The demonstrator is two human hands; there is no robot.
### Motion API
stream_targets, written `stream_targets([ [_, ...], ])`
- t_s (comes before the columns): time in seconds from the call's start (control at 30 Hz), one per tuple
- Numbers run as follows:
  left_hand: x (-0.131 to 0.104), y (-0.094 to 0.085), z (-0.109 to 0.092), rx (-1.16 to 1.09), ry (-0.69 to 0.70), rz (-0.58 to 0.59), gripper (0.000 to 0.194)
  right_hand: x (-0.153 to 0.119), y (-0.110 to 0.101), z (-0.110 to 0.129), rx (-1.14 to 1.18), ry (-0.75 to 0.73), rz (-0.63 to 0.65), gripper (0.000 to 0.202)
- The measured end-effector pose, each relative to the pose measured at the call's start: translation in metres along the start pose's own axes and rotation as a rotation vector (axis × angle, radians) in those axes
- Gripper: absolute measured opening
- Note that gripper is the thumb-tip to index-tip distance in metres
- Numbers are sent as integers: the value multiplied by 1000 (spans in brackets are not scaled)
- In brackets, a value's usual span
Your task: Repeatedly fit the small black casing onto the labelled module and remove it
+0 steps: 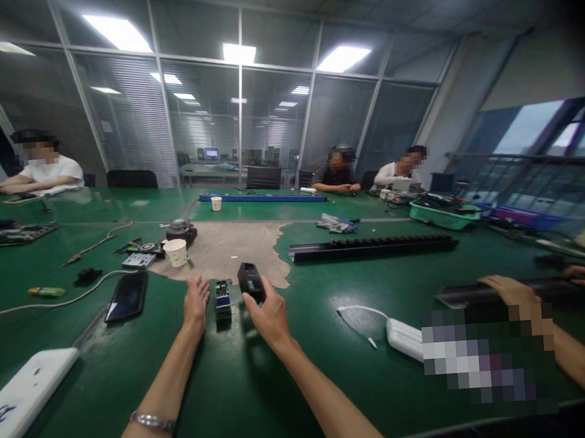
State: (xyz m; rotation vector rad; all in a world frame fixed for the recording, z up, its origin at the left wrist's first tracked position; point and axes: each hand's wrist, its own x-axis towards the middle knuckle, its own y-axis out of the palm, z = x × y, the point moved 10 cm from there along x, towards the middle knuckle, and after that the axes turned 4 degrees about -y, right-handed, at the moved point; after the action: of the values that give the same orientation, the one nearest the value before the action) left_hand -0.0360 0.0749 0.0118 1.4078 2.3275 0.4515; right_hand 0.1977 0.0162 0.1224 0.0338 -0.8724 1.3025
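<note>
My right hand (pixel 269 314) grips a small black box-shaped housing (pixel 250 279) by its sides, tilted just above the green table. My left hand (pixel 197 304) is beside a small circuit module (pixel 223 302), fingers pointing forward and holding nothing. This module lies on the table between my two hands, its blue and white parts facing up. Beyond the hands is a brown sheet (pixel 224 248) with a ragged edge.
A phone (pixel 126 297) and white case (pixel 32 400) lie left. Near the sheet stands a paper cup (pixel 176 252). Right are a black rail (pixel 372 247), a white adapter (pixel 405 338) and another person's hand (pixel 510 289). People sit across the table.
</note>
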Motion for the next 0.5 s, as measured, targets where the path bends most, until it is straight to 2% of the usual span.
stream_targets([
  [0.13,1,-2,1,-5,-5,-3,67,2,30,24,10,-8,47,44],
  [0.3,3,-4,2,-11,-10,0,67,-3,57,26,-62,13,54,51],
  [0.5,3,-2,2,-22,-27,2,70,-7,74,31,-146,-9,92,57],
])
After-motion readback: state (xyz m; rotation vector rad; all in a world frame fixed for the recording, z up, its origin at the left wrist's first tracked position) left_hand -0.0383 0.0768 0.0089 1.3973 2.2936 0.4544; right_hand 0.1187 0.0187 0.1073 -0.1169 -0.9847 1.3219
